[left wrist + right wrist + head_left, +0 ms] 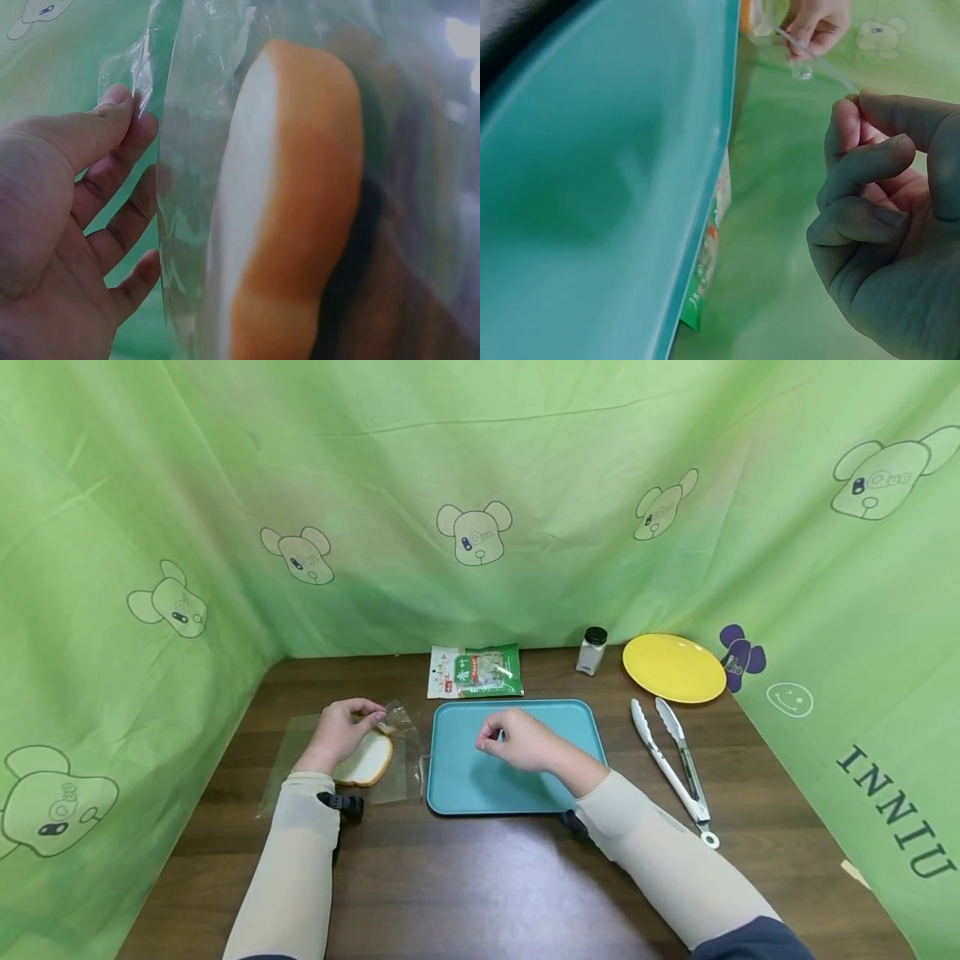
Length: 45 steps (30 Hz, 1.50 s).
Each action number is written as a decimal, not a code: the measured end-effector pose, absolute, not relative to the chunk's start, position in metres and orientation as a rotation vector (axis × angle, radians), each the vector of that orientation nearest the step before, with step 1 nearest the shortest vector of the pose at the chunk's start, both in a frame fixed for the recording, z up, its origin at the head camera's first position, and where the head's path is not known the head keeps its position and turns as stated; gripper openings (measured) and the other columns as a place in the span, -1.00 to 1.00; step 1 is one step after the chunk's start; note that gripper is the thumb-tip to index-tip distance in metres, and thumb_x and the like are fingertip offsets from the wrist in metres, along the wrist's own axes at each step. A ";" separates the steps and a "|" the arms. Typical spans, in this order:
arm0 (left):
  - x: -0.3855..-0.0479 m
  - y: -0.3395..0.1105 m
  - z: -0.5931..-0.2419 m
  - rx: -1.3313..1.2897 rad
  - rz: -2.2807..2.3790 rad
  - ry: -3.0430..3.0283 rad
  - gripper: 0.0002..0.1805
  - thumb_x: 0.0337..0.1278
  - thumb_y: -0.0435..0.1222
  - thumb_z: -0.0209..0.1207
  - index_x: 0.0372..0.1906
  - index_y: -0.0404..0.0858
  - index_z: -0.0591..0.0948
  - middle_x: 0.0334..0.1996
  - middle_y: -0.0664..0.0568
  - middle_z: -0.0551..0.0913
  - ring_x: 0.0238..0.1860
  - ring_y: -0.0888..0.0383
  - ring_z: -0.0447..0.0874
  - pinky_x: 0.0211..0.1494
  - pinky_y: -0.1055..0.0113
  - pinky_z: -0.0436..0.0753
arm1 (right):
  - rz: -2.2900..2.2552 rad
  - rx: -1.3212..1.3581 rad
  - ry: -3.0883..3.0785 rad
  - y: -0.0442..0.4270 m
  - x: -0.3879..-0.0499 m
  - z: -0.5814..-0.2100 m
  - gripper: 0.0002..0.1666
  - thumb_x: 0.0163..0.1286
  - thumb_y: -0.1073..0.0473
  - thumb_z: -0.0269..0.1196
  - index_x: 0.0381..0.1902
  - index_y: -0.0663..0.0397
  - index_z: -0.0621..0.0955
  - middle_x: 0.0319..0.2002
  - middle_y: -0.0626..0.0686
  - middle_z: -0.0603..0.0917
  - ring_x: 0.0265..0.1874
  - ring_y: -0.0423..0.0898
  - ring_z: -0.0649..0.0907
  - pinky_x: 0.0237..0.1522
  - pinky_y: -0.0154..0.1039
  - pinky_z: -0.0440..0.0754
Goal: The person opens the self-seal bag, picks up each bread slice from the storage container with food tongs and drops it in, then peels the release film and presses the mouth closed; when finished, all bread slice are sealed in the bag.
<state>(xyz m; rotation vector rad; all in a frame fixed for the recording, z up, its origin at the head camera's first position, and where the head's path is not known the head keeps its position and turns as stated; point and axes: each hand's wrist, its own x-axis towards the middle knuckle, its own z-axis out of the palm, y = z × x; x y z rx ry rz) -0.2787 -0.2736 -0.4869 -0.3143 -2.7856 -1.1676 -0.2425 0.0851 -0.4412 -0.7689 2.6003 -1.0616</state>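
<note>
A slice of bread [365,760] with a brown crust lies in a clear plastic bag [397,777] at the left; the left wrist view shows the bread [300,172] close up through the film. My left hand [343,732] pinches the bag's edge between thumb and index finger, the other fingers [124,225] loosely bent. Over the blue tray [465,785] is my right hand [522,741]. In the right wrist view, thumb and index finger of the right hand [889,217] pinch the end of a thin whitish strip [832,70], which stretches toward the left hand [819,26].
Behind the tray lies a green and white packet [487,672]. A small black-lidded jar [592,652] stands to its right, beside a yellow plate [673,668]. Metal tongs [678,777] lie right of the tray. Green curtains [390,568] enclose the table's back and sides.
</note>
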 end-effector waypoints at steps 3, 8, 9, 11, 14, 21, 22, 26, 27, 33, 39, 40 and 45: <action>-0.278 -0.273 -0.486 -0.316 -1.165 -2.780 -0.84 0.48 -0.16 0.29 -0.07 -0.12 0.80 -0.10 -0.02 0.81 0.04 -0.09 0.70 0.11 -0.09 0.61 | -1.061 -0.786 2.602 0.093 -0.235 -0.438 -0.86 0.54 0.13 0.33 -0.26 -0.01 0.75 -0.34 -0.14 0.67 -0.48 -0.18 0.53 -0.36 -0.20 0.55; -0.277 -0.272 -0.485 -0.321 -1.169 -2.770 -0.84 0.48 -0.18 0.29 -0.07 -0.14 0.80 -0.14 -0.01 0.81 -0.03 -0.06 0.70 0.03 -0.05 0.61 | -1.077 -0.839 2.601 0.107 -0.224 -0.434 -0.86 0.54 0.14 0.32 -0.24 0.02 0.75 -0.35 -0.17 0.67 -0.52 -0.20 0.51 -0.38 -0.22 0.54; -0.277 -0.272 -0.485 -0.317 -1.168 -2.770 -0.83 0.48 -0.17 0.29 -0.07 -0.14 0.80 -0.14 0.00 0.81 -0.03 -0.06 0.70 0.03 -0.04 0.61 | -1.082 -0.840 2.599 0.110 -0.222 -0.433 -0.86 0.54 0.14 0.32 -0.23 0.03 0.76 -0.36 -0.17 0.67 -0.53 -0.20 0.51 -0.39 -0.22 0.54; -0.277 -0.273 -0.485 -0.317 -1.161 -2.769 -0.83 0.47 -0.17 0.29 -0.07 -0.14 0.80 -0.14 0.00 0.81 -0.03 -0.06 0.70 0.04 -0.04 0.61 | -1.090 -0.839 2.597 0.116 -0.218 -0.432 -0.85 0.54 0.14 0.32 -0.22 0.05 0.76 -0.36 -0.17 0.67 -0.54 -0.21 0.49 -0.40 -0.23 0.53; -0.278 -0.273 -0.486 -0.321 -1.155 -2.767 -0.84 0.47 -0.19 0.30 -0.07 -0.15 0.80 -0.13 -0.01 0.82 -0.03 -0.06 0.70 0.05 -0.04 0.61 | -1.105 -0.833 2.601 0.125 -0.211 -0.430 -0.86 0.53 0.15 0.32 -0.24 0.03 0.76 -0.36 -0.18 0.66 -0.56 -0.21 0.48 -0.42 -0.23 0.51; -0.277 -0.274 -0.485 -0.319 -1.156 -2.768 -0.84 0.47 -0.19 0.30 -0.07 -0.13 0.80 -0.12 -0.01 0.81 -0.04 -0.06 0.69 0.02 -0.04 0.61 | -1.167 -0.817 2.613 0.149 -0.197 -0.434 -0.88 0.51 0.17 0.33 -0.26 0.03 0.75 -0.40 -0.19 0.65 -0.61 -0.25 0.42 -0.49 -0.28 0.46; -0.277 -0.274 -0.485 -0.322 -1.155 -2.768 -0.84 0.48 -0.18 0.29 -0.06 -0.13 0.80 -0.12 -0.01 0.81 -0.04 -0.06 0.69 0.01 -0.04 0.61 | -1.178 -0.814 2.611 0.152 -0.195 -0.435 -0.87 0.51 0.17 0.33 -0.27 0.04 0.75 -0.41 -0.18 0.64 -0.61 -0.25 0.42 -0.50 -0.28 0.45; -0.277 -0.274 -0.483 -0.325 -1.169 -2.760 -0.85 0.47 -0.19 0.30 -0.07 -0.14 0.80 -0.13 -0.01 0.81 -0.05 -0.05 0.69 0.02 -0.04 0.61 | -1.200 -0.782 2.628 0.168 -0.187 -0.442 -0.87 0.51 0.16 0.34 -0.28 0.03 0.74 -0.48 -0.19 0.58 -0.60 -0.25 0.43 -0.48 -0.29 0.47; -0.277 -0.274 -0.483 -0.324 -1.171 -2.759 -0.85 0.47 -0.19 0.30 -0.07 -0.14 0.80 -0.13 -0.01 0.81 -0.05 -0.05 0.69 0.02 -0.04 0.61 | -1.207 -0.771 2.630 0.173 -0.185 -0.443 -0.87 0.51 0.16 0.34 -0.29 0.03 0.74 -0.49 -0.18 0.57 -0.60 -0.25 0.43 -0.47 -0.29 0.48; -0.276 -0.274 -0.481 -0.310 -1.174 -2.777 -0.84 0.48 -0.18 0.29 -0.06 -0.13 0.80 -0.12 -0.02 0.80 -0.06 -0.05 0.69 -0.01 -0.03 0.61 | -1.217 -0.702 2.640 0.195 -0.175 -0.453 -0.88 0.50 0.16 0.36 -0.29 0.01 0.74 -0.51 -0.20 0.55 -0.61 -0.27 0.42 -0.48 -0.30 0.48; -0.276 -0.274 -0.483 -0.303 -1.182 -2.782 -0.85 0.49 -0.18 0.28 -0.05 -0.11 0.79 -0.13 0.02 0.80 -0.07 -0.01 0.68 -0.03 0.02 0.61 | -1.169 -0.687 2.633 0.210 -0.162 -0.464 -0.91 0.46 0.17 0.38 -0.31 -0.03 0.75 -0.60 -0.24 0.47 -0.64 -0.31 0.39 -0.55 -0.34 0.43; -0.275 -0.274 -0.483 -0.305 -1.185 -2.779 -0.85 0.49 -0.18 0.28 -0.05 -0.11 0.79 -0.13 0.01 0.80 -0.07 -0.01 0.68 -0.03 0.01 0.61 | -1.166 -0.695 2.629 0.212 -0.160 -0.465 -0.91 0.46 0.17 0.38 -0.31 -0.03 0.75 -0.61 -0.23 0.47 -0.65 -0.31 0.39 -0.56 -0.33 0.43; -0.275 -0.275 -0.483 -0.313 -1.192 -2.768 -0.84 0.49 -0.18 0.28 -0.04 -0.11 0.79 -0.12 0.00 0.79 -0.06 -0.02 0.68 -0.02 -0.01 0.61 | -1.126 -0.701 2.588 0.220 -0.150 -0.473 -0.90 0.43 0.19 0.40 -0.34 -0.05 0.74 -0.61 -0.19 0.55 -0.65 -0.32 0.43 -0.57 -0.34 0.44</action>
